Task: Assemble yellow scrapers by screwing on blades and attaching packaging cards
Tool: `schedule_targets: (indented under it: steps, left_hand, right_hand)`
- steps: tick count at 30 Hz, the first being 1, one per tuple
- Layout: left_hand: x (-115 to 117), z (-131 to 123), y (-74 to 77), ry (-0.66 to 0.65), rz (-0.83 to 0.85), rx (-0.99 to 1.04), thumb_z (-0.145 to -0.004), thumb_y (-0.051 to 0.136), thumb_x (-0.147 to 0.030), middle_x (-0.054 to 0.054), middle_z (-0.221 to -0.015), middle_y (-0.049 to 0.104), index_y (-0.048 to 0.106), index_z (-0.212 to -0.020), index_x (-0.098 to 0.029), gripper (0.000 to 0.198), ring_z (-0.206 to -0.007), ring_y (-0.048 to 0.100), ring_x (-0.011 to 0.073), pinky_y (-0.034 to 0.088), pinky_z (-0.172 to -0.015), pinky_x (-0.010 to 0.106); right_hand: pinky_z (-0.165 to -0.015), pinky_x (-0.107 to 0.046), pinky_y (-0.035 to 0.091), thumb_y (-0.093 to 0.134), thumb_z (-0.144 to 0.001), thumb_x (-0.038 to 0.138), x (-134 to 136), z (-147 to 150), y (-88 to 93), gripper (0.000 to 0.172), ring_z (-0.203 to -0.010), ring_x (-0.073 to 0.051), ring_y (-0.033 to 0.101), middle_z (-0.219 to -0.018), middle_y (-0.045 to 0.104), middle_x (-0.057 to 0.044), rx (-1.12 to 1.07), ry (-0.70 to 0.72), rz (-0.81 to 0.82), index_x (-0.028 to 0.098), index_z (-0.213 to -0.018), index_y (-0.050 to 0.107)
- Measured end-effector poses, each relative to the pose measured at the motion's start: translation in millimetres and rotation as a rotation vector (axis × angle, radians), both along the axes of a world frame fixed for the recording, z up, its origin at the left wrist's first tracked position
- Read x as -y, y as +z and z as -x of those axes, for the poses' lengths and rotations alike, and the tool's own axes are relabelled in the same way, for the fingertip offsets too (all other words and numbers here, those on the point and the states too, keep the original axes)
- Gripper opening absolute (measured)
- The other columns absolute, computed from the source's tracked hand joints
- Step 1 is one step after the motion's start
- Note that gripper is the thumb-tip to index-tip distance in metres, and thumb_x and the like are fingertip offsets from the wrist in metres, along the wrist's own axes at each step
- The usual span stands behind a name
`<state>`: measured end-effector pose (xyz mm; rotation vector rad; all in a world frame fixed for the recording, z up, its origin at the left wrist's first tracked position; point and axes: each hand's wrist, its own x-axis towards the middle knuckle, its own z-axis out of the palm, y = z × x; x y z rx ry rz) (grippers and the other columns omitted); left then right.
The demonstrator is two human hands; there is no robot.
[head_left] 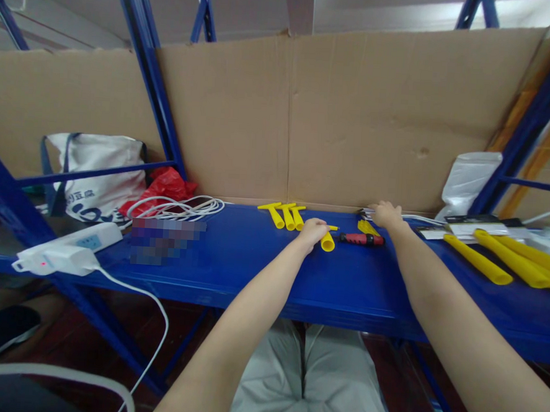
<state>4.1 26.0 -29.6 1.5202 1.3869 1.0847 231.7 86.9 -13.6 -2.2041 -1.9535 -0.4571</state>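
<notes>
My left hand (314, 234) is closed around a yellow T-shaped piece (327, 243), its hollow round end facing me. Beside it on the blue shelf, a screwdriver (361, 239) with a red and black handle lies sideways. Farther back, my right hand (387, 214) reaches down with curled fingers at a small pale and dark item (366, 215); what the fingertips grip is too small to make out. A short yellow piece (367, 228) lies just in front of that item. Left of my hands, several matching yellow T-shaped pieces (277, 216) rest in a row.
Long yellow tubes (479, 259) lie at the right by flat packets and a white pouch (467, 180). At the left are a power strip (70, 249), coiled white cable (181, 208), a red bag (168, 187) and a cloth bag (102, 174). Cardboard (355, 117) walls the back.
</notes>
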Motion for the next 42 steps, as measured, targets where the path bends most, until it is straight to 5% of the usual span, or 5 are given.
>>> schedule_targets:
  steps: [17, 26, 34, 39, 42]
  left_hand:
    - [5, 0, 3.0, -0.003, 0.013, 0.049, -0.072, 0.057, -0.006, 0.008, -0.087, 0.069, 0.067, -0.092, -0.011, 0.023, -0.077, 0.063, 0.0145, 0.047, -0.070, 0.023]
    - [5, 0, 2.9, 0.003, -0.012, 0.051, -0.071, 0.058, -0.006, 0.010, -0.088, 0.070, 0.067, -0.088, -0.010, 0.019, -0.078, 0.064, 0.0173, 0.048, -0.071, 0.025]
    - [-9, 3, -1.8, 0.086, -0.181, -0.028, -0.073, 0.056, -0.010, 0.010, -0.097, 0.070, 0.069, -0.083, -0.013, 0.018, -0.097, 0.062, 0.0222, 0.044, -0.085, 0.029]
    - [-11, 7, 3.7, 0.100, -0.332, 0.168, -0.086, 0.046, -0.035, 0.010, -0.095, 0.070, 0.069, -0.080, -0.015, 0.031, -0.100, 0.060, 0.0220, 0.042, -0.088, 0.030]
    - [-9, 7, 6.7, 0.026, -0.355, 0.297, -0.087, 0.043, -0.046, 0.010, -0.093, 0.070, 0.069, -0.076, -0.016, 0.041, -0.098, 0.061, 0.0228, 0.042, -0.089, 0.033]
  right_hand:
    - [-0.091, -0.043, 0.029, 0.036, -0.084, 0.007, -2, 4, -3.8, 0.035, -0.106, -0.027, 0.054, -0.104, 0.065, -0.020, 0.254, 0.113, 0.008, 0.010, -0.097, 0.069]
    - [-0.080, -0.038, 0.028, 0.032, -0.088, 0.010, 6, -3, 6.1, 0.035, -0.090, -0.024, 0.053, -0.093, 0.064, -0.017, 0.393, 0.160, -0.290, 0.007, -0.092, 0.067]
    - [-0.076, -0.038, 0.028, 0.035, -0.089, 0.018, 29, 30, 40.7, 0.032, -0.077, -0.021, 0.049, -0.079, 0.062, -0.011, 0.386, 0.470, -0.631, 0.014, -0.083, 0.066]
    - [-0.073, -0.035, 0.029, 0.036, -0.091, 0.021, 61, 65, 28.5, 0.030, -0.076, -0.020, 0.051, -0.081, 0.064, -0.009, 0.289, 0.622, -0.734, 0.016, -0.086, 0.065]
    - [-0.068, -0.032, 0.031, 0.035, -0.092, 0.020, 75, 78, 17.8, 0.030, -0.075, -0.019, 0.053, -0.080, 0.064, -0.009, 0.282, 0.761, -0.644, 0.015, -0.087, 0.065]
